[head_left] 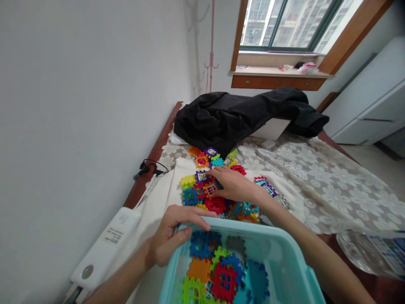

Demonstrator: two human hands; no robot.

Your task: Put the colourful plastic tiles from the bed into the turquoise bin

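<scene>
A light teal plastic bin (256,228) stands in front of me with several colourful notched building blocks inside, among them a red window block (224,282) and an orange block (199,269). My left hand (180,230) is closed over the bin's far left rim. Beyond the bin, a loose pile of similar blocks lies on white cloth. My right hand (229,183) reaches over the bin into this pile, its fingers and thumb apart. Its fingertips are by a purple window block (201,176), and its thumb is at an orange window block (210,190).
A black cloth (228,112) lies behind the pile on the patterned bedspread (332,177). At left, a white power unit (107,245) and black cable plug (144,168) lie near the wall. A clear plastic package (373,251) is at right. A few blocks (268,188) lie right of my forearm.
</scene>
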